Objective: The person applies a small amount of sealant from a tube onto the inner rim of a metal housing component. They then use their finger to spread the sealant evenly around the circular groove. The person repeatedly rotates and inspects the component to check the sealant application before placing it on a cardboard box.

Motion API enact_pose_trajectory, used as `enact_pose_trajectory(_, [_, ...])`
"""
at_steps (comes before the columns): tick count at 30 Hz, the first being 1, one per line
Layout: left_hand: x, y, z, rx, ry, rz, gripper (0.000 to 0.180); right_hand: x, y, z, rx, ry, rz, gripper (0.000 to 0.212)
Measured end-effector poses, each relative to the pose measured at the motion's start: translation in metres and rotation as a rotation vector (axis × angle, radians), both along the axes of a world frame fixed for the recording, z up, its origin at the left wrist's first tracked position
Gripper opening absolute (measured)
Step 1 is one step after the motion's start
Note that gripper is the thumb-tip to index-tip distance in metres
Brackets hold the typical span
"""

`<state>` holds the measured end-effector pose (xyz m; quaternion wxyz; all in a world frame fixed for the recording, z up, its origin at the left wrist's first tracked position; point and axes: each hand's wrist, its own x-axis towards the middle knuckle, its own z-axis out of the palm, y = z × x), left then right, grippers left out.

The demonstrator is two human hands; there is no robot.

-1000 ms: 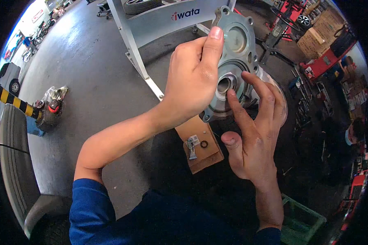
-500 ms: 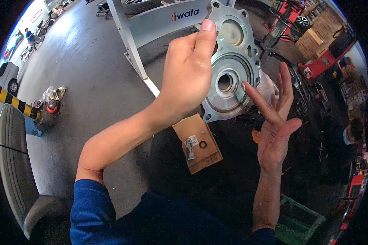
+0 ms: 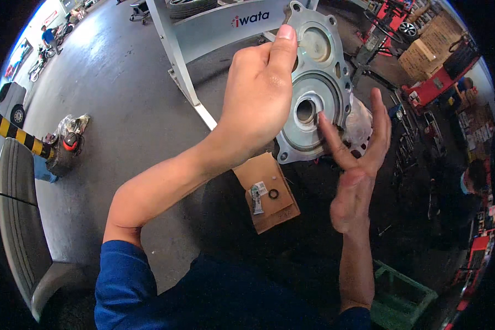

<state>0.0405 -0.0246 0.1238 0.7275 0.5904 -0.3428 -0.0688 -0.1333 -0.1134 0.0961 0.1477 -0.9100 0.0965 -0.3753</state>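
My left hand (image 3: 258, 91) grips a grey cast-metal cover plate (image 3: 316, 82) by its left edge and holds it up in front of me, thumb on top. The plate has bolt holes round its rim and a round bore in the middle. My right hand (image 3: 357, 159) is open, fingers spread, with the index fingertip touching the plate just right of the bore. Below, on the floor, lies a piece of brown cardboard (image 3: 267, 192) with a small black ring (image 3: 273, 193) and a small tube (image 3: 256, 199) on it.
A white metal frame (image 3: 203, 33) stands on the grey concrete floor behind the plate. A tyre (image 3: 14, 214) is at far left, a green crate (image 3: 399, 294) at lower right. Red equipment and boxes crowd the right; a person (image 3: 470, 176) sits there.
My left hand has kept the plate raised and shifted it slightly. My right hand drew back open, then came in again, index finger now on the plate beside the bore.
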Motion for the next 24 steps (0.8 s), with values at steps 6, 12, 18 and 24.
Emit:
enact_pose_trajectory(6, [0.002,0.000,-0.002,0.011,0.008,0.007,0.064,-0.012,0.000,0.020,-0.437,0.039,-0.144,0.076])
enact_pose_trajectory(12, [0.000,0.000,0.002,0.033,-0.003,-0.009,0.064,-0.007,-0.011,0.028,-0.439,0.064,-0.093,0.076])
enact_pose_trajectory(18, [-0.001,0.001,0.004,0.040,0.009,-0.015,0.064,-0.007,-0.007,0.026,-0.513,0.136,-0.142,0.076])
enact_pose_trajectory(24, [-0.003,-0.003,0.002,0.074,-0.054,0.050,0.065,-0.007,-0.002,0.027,-0.668,0.273,-0.193,0.075])
